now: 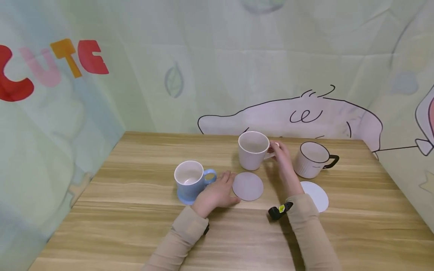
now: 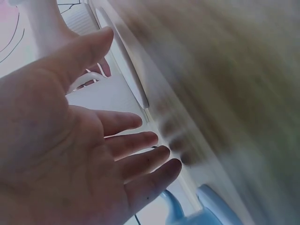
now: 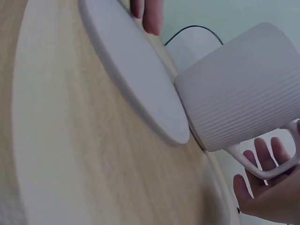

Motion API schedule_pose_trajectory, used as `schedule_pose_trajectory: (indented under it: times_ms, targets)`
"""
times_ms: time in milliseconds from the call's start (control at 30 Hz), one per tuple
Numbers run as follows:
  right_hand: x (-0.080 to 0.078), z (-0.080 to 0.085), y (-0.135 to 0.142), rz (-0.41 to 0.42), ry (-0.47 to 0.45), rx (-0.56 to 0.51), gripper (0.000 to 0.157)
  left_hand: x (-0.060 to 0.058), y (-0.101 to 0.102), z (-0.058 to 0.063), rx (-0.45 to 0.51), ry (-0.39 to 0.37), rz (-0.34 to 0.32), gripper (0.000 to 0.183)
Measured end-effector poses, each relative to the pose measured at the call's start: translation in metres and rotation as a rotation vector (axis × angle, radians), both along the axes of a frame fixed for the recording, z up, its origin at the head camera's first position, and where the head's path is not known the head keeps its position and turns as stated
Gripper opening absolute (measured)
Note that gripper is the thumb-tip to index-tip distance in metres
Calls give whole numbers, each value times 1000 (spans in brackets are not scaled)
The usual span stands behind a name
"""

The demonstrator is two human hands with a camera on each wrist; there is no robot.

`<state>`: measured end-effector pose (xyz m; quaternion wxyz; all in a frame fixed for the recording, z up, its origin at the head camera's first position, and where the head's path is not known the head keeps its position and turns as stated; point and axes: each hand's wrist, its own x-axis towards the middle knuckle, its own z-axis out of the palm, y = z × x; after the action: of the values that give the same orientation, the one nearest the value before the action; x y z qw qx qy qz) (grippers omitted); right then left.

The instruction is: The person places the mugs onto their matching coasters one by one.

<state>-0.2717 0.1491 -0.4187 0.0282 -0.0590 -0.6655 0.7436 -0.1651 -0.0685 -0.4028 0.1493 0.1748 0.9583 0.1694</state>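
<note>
A pale ribbed mug stands beyond a round pinkish-grey coaster on the wooden table. My right hand is at this mug's right side, fingers about its handle; the right wrist view shows several fingers spread behind the handle loop. My left hand rests low beside the coaster's left edge, its fingers extended and holding nothing. Its palm and straight fingers fill much of the left wrist view. Just left of it, a blue mug sits on a round blue coaster, handle pointing toward that hand.
To the right stands a cream mug with a black rim and black handle, close to my right wrist. A round white coaster lies in front of it, partly covered by my right sleeve. A printed cloth hangs behind the table.
</note>
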Motion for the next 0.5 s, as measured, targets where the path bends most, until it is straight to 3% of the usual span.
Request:
schedule_pose_trajectory:
  times_ms: [167, 333, 500]
  targets:
    - [-4, -2, 1, 31, 3, -6, 30, -2, 3, 0, -32, -10, 11, 81]
    - [-6, -5, 4, 69, 10, -34, 33, -3, 4, -1, -45, -12, 21, 82]
    - [-11, -7, 6, 100, -1, -142, 36, -5, 5, -2, -64, -24, 23, 82]
